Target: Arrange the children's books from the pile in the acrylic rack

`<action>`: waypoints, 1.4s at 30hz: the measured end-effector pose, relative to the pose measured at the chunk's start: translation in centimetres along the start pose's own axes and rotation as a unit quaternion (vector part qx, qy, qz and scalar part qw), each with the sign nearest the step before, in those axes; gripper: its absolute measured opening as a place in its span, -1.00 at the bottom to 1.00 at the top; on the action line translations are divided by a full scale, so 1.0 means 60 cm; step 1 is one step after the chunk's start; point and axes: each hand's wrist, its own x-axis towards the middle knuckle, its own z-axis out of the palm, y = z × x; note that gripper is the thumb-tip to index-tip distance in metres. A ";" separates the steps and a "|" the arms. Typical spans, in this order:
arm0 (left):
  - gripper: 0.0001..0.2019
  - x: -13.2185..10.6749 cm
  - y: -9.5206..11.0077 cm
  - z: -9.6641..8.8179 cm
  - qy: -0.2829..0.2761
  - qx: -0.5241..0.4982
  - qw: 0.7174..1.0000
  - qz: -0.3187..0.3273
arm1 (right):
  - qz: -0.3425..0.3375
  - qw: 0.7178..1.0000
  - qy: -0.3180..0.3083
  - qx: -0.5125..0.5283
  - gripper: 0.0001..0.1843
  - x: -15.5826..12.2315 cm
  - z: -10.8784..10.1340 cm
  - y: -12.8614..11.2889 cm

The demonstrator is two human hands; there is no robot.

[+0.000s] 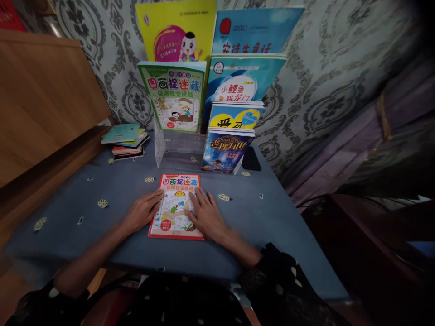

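Note:
A red-bordered children's picture book (175,206) lies closed, cover up, on the blue tablecloth in front of me. My left hand (144,210) rests along its left edge, fingers stretched toward the cover. Across the right side of the book lies my right hand (207,215), its fingers spread on the cover and its palm reaching past the edge. Beyond the book stands a clear acrylic book rack (180,149). It holds a green picture book (175,97) on the left and a dark blue book (226,151) at the front right.
Behind these, the rack carries a yellow book (176,31) and several blue ones, such as a teal book (248,74). A stack of books (125,140) sits at the back left, beside a wooden panel (50,86). A black phone-like object (251,159) lies right of the rack.

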 end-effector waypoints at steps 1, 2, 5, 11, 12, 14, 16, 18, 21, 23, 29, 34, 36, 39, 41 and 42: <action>-0.63 -0.010 0.006 -0.004 0.000 0.000 1.000 0.004 | 0.000 1.000 0.000 0.000 -0.33 0.000 -0.001 0.000; -0.63 -0.020 0.012 -0.007 -0.001 0.001 1.000 0.009 | 0.001 1.000 -0.001 0.001 -0.33 0.000 -0.002 -0.001; -0.64 -0.048 0.029 -0.020 -0.009 0.010 0.999 0.033 | 0.003 1.000 -0.016 0.003 -0.33 0.001 -0.009 -0.004; -0.59 -0.091 0.068 -0.047 -0.044 0.020 0.995 0.082 | 0.009 1.000 -0.023 0.008 -0.35 0.000 -0.015 -0.008; -0.56 -0.094 0.077 -0.051 -0.053 0.015 0.994 0.090 | 0.011 1.000 -0.020 0.012 -0.35 0.000 -0.014 -0.008; -0.49 -0.095 0.096 -0.055 -0.075 0.003 0.992 0.104 | 0.012 1.000 -0.011 0.019 -0.36 0.000 -0.010 -0.006; -0.42 -0.090 0.116 -0.054 -0.105 -0.003 0.987 0.120 | 0.011 1.000 0.000 0.025 -0.36 0.000 -0.007 -0.005; -0.37 -0.081 0.134 -0.048 -0.139 0.000 0.981 0.136 | 0.008 1.000 0.007 0.026 -0.36 0.000 -0.006 -0.005; -0.33 -0.062 0.156 -0.033 -0.187 -0.008 0.970 0.156 | 0.006 1.000 0.013 0.020 -0.39 -0.001 -0.012 -0.007; -0.31 -0.048 0.165 -0.025 -0.211 -0.023 0.964 0.160 | 0.009 1.000 0.013 0.023 -0.45 -0.001 -0.017 -0.007; -0.29 0.003 0.177 -0.025 -0.270 -0.051 0.947 0.167 | 0.024 0.993 0.047 0.104 -0.55 0.006 -0.029 0.012; -0.46 0.061 0.169 -0.013 -0.268 -0.062 0.949 0.155 | 0.067 0.975 0.089 0.193 -0.53 0.010 -0.027 0.032; -0.50 0.085 0.161 -0.001 -0.266 -0.053 0.949 0.160 | 0.069 0.967 0.095 0.226 -0.52 0.009 -0.026 0.034; -0.53 0.115 0.141 0.018 -0.246 -0.037 0.955 0.162 | 0.076 0.954 0.102 0.273 -0.51 0.008 -0.028 0.034; -0.54 0.130 0.124 0.029 -0.224 -0.031 0.962 0.154 | 0.082 0.947 0.101 0.295 -0.51 0.008 -0.032 0.033; -0.55 0.136 0.116 0.034 -0.214 -0.028 0.965 0.151 | 0.084 0.945 0.099 0.302 -0.51 0.007 -0.034 0.033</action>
